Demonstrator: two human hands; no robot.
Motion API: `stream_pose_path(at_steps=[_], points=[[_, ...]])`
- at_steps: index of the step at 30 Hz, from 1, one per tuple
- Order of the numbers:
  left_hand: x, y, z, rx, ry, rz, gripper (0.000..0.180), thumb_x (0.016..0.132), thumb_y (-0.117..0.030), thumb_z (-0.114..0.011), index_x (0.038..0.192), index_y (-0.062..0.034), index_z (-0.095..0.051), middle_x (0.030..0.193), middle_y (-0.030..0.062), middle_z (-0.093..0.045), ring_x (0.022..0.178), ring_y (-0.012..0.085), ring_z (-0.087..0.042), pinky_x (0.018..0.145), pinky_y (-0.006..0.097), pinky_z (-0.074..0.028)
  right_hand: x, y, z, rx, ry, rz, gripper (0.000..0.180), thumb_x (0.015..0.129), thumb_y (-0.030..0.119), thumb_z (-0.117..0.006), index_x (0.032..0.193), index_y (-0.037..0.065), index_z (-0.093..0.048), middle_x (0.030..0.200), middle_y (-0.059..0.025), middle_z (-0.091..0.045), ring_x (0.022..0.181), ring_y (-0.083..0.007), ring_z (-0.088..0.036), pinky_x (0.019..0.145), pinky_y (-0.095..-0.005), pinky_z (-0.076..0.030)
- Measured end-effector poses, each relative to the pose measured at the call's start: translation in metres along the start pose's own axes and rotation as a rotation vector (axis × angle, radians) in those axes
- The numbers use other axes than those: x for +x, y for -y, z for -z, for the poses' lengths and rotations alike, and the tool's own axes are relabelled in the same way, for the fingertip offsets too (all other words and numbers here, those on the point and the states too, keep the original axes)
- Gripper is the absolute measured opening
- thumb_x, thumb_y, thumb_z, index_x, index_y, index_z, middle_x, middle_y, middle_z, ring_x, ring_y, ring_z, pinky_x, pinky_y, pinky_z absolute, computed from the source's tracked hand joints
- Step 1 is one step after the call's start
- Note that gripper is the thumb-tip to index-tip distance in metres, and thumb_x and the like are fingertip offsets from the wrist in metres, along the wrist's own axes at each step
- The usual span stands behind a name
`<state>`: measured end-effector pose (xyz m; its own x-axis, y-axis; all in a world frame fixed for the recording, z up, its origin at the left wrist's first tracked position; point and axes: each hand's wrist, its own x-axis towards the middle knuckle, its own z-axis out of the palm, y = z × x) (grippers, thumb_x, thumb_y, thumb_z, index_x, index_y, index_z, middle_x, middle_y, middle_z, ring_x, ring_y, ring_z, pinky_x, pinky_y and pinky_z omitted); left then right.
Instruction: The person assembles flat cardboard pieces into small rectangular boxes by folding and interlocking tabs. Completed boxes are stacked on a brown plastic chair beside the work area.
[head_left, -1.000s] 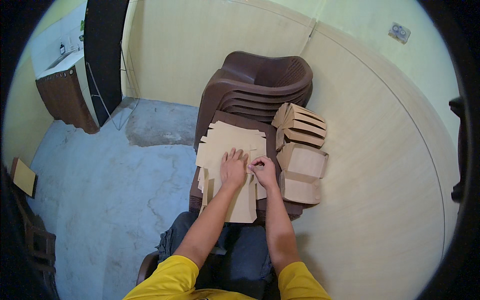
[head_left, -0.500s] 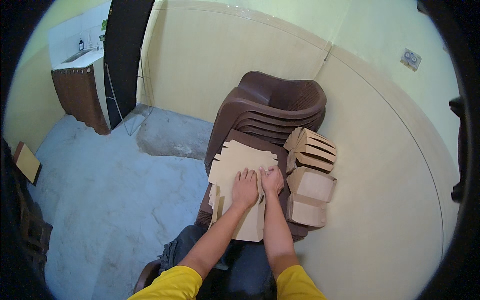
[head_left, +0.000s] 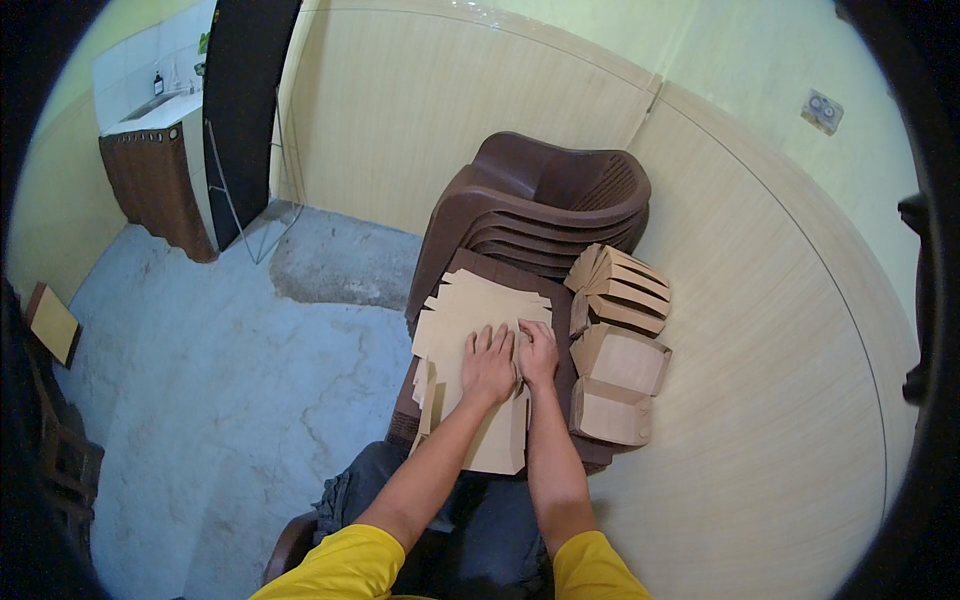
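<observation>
At far left, a yellow-faced board (head_left: 53,325) with a dark edge leans above the worn blue-grey floor (head_left: 200,400); beyond it, a white-topped sink counter (head_left: 185,108) has a brown curtain (head_left: 155,190) hanging below. Next comes a tall black panel (head_left: 250,110), then a rough grey patch (head_left: 340,265) of floor by the cream wall (head_left: 380,110). Midway, a stack of brown plastic chairs (head_left: 540,220) serves as the work surface, with cut cardboard sheets (head_left: 450,320) lying in a pile on its seat. The left hand (head_left: 488,370) lies palm down on the top sheet, fingers extended and gripping nothing. Just beside it, the right hand (head_left: 538,355) curls its fingers at the pile's right side; whether it pinches a flap, I cannot tell. Further right sit nested slotted boxes (head_left: 630,290) and an open box (head_left: 615,395), near the wood-grained wall panel (head_left: 760,350), under a socket plate (head_left: 822,111).
</observation>
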<state>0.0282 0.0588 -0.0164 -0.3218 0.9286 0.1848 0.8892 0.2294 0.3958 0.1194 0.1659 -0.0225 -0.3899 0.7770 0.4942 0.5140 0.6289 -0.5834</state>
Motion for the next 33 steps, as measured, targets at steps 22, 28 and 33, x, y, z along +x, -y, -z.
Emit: stream_pose_path(at_steps=[22, 28, 33], points=[[-0.003, 0.000, 0.002, -0.020, -0.230, 0.117, 0.051, 0.100, -0.030, -0.060, 0.143, -0.0014, -0.058, 0.152, 0.0228, -0.052, 0.152, 0.0422, -0.039, 0.130, 0.052, -0.024, 0.028, 0.017, -0.005, -0.317, 0.209, -0.171, 0.049, 0.087, 0.024, -0.076, 0.135, 0.016, -0.071, 0.115, -0.0142, -0.069, 0.119, -0.0343, -0.065, 0.103, -0.0495, -0.050], [-0.007, -0.003, 0.009, -0.036, -0.231, 0.133, 0.069, 0.094, -0.048, -0.072, 0.141, 0.0003, -0.058, 0.156, 0.0236, -0.050, 0.154, 0.0454, -0.034, 0.131, 0.059, -0.019, 0.058, -0.002, 0.006, -0.148, 0.400, -0.150, 0.040, 0.080, 0.010, -0.074, 0.121, 0.010, -0.076, 0.128, -0.0204, -0.069, 0.116, -0.0409, -0.067, 0.100, -0.0463, -0.055], [-0.007, -0.005, 0.015, -0.029, -0.254, 0.251, 0.082, 0.086, -0.054, -0.078, 0.140, 0.0045, -0.058, 0.156, 0.0233, -0.051, 0.156, 0.0459, -0.031, 0.131, 0.060, -0.015, 0.056, 0.009, -0.009, -0.173, 0.305, 0.157, 0.035, 0.077, -0.001, -0.068, 0.111, 0.004, -0.078, 0.120, -0.0198, -0.071, 0.116, -0.0397, -0.067, 0.102, -0.0468, -0.054]])
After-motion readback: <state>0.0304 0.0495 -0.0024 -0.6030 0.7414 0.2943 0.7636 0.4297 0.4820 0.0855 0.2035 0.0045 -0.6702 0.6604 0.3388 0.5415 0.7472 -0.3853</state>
